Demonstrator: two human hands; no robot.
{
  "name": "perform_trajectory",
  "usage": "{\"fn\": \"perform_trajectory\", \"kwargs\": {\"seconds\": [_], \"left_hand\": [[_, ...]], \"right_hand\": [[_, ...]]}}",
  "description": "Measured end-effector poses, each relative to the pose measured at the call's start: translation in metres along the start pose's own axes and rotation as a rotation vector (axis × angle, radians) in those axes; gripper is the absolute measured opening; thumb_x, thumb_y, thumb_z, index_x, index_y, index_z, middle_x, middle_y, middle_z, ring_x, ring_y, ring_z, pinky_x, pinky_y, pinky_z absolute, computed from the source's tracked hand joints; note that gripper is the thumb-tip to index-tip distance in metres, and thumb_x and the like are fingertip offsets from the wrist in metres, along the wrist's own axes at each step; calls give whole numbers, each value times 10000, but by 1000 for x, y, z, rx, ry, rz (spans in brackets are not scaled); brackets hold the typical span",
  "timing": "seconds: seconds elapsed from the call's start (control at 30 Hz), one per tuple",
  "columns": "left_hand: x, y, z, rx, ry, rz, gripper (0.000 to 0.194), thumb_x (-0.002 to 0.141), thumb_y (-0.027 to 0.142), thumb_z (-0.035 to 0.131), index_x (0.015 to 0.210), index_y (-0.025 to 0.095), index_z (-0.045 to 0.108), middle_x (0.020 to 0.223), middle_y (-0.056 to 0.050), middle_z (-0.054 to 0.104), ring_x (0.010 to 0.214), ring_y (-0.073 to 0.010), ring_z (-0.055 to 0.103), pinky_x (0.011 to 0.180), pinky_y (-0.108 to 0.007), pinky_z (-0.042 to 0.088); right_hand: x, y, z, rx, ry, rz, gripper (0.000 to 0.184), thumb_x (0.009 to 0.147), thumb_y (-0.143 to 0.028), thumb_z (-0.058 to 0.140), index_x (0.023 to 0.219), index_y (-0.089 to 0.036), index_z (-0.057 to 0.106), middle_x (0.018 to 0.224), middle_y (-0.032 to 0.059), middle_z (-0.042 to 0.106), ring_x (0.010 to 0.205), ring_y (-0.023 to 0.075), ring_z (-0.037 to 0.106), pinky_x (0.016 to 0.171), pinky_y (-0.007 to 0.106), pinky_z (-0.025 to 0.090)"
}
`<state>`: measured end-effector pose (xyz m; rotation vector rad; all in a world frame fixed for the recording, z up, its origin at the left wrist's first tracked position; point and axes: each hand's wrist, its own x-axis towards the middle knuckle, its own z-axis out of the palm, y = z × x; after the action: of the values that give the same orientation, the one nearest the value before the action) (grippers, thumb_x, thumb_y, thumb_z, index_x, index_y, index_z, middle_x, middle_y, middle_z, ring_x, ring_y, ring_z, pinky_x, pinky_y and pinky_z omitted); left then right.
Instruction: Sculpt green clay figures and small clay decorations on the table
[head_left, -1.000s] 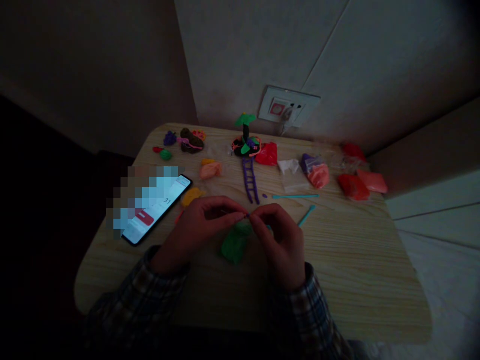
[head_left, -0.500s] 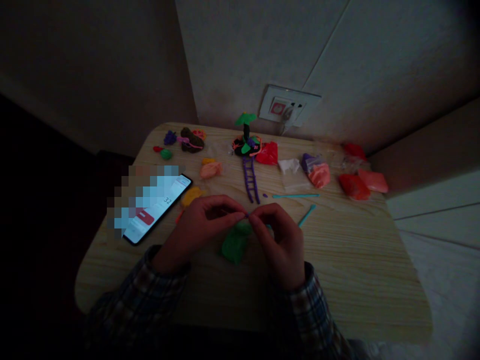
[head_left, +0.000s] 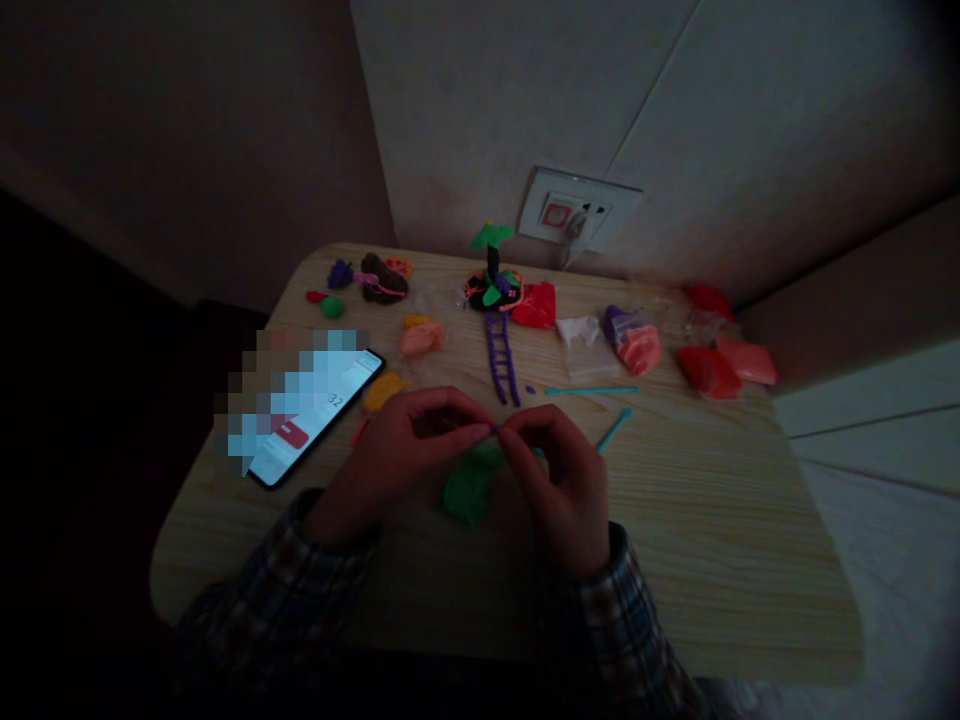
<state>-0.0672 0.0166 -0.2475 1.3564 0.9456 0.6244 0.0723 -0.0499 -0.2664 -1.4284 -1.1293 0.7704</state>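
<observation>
Thumb and forefinger of my left hand (head_left: 405, 440) are pinched together, meeting the pinched fingertips of my right hand (head_left: 561, 485). Between them a tiny bit of purple clay (head_left: 496, 429) barely shows; the fingertips hide most of it. Under the hands lies a green clay bag (head_left: 469, 492). Just beyond is a purple clay ladder (head_left: 498, 358), leading up to a black clay island with a green-topped tree (head_left: 493, 285). A small purple clay crumb (head_left: 530, 390) lies by the ladder's foot.
A lit phone (head_left: 319, 420) lies at left. Teal modelling tools (head_left: 592, 391) rest right of the ladder. Clay bags in red (head_left: 709, 372), coral (head_left: 639, 350) and yellow (head_left: 386, 390) are scattered about. A brown clay piece (head_left: 382, 280) sits at the back left, a wall socket (head_left: 577, 212) behind.
Both hands stay almost in place, fingertips still pressed together; the purple bit between them shows slightly less than before. Nothing else on the table has moved.
</observation>
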Motion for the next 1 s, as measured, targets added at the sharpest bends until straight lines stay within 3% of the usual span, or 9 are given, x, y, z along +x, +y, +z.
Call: {"fn": "perform_trajectory", "kwargs": {"seconds": [1.0], "left_hand": [[1, 2, 0, 20, 5, -8, 91, 727, 246, 679, 719, 162, 648, 724, -1, 669, 728, -148, 623, 694, -243, 514]], "right_hand": [[0, -1, 0, -12, -7, -4, 69, 809, -234, 616, 748, -211, 591, 678, -16, 610, 641, 132, 564, 597, 266, 462]]}}
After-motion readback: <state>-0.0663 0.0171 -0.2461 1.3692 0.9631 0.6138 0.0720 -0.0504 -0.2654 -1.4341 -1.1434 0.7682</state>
